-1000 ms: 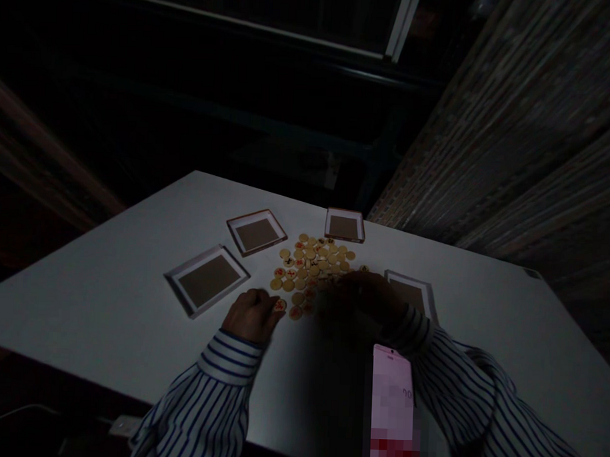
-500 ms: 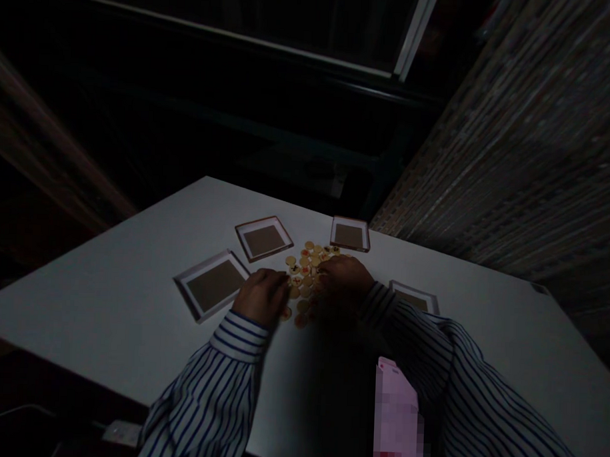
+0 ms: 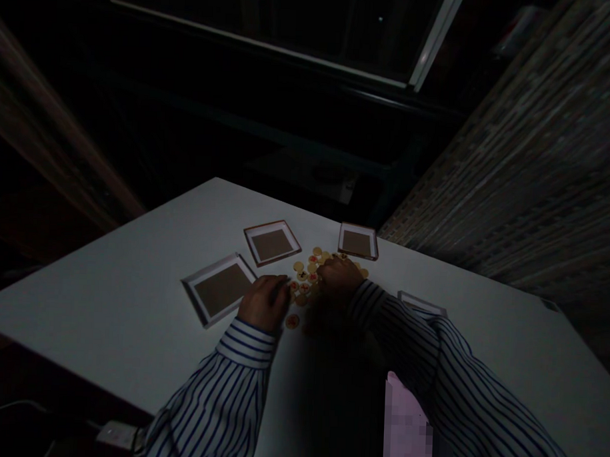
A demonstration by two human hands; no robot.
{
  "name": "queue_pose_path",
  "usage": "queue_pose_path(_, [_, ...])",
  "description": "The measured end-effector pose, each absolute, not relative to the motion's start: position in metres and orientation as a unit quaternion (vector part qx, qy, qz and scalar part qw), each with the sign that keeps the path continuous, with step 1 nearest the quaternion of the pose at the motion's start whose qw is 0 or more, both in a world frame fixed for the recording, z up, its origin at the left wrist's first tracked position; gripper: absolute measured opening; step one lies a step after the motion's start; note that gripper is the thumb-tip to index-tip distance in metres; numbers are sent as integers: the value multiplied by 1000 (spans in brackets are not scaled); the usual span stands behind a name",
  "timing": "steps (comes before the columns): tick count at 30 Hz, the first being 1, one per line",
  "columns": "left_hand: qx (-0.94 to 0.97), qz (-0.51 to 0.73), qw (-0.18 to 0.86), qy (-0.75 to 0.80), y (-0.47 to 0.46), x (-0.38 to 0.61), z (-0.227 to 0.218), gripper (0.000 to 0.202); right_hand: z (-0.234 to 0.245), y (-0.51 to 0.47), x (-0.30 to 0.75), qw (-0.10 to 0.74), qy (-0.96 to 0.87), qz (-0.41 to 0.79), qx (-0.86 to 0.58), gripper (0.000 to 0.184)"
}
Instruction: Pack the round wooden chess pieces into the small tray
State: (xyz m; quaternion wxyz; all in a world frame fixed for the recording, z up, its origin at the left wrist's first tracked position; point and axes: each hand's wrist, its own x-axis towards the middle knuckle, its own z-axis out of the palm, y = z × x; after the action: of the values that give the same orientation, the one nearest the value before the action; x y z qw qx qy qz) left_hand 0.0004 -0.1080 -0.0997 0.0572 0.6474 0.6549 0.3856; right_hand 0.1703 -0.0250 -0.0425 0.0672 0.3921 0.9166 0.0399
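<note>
Round, pale wooden Chinese chess pieces (image 3: 304, 288) lie heaped on the white table, several showing red or black characters. One piece (image 3: 292, 321) sits apart, nearer to me. My left hand (image 3: 263, 302) is at the left edge of the heap, its fingers curled and the thumb close to the forefinger; what they hold, if anything, is too dark to see. My right hand (image 3: 339, 278) reaches over the heap's right side, fingers bent down among the pieces. Its fingertips and whatever they grip are partly hidden.
Shallow open boxes with brown bottoms surround the heap: one at left (image 3: 221, 289), one behind it (image 3: 272, 243), one at back right (image 3: 358, 242). A fourth box (image 3: 422, 303) is partly behind my right sleeve. A pink phone-like object (image 3: 406, 419) lies at the front.
My right hand has shifted a little left and toward me over the heap. Some pieces at the heap's near side have moved or become covered. The view has turned slightly.
</note>
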Motion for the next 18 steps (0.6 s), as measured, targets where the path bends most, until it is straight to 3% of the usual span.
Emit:
queue_pose_path(10, [647, 399, 60, 647, -110, 2, -98, 28, -37, -20, 168, 81, 908, -2, 412, 27])
queue_pose_path(18, [672, 454, 106, 575, -114, 13, -88, 23, -34, -18, 173, -79, 836, -356, 409, 25])
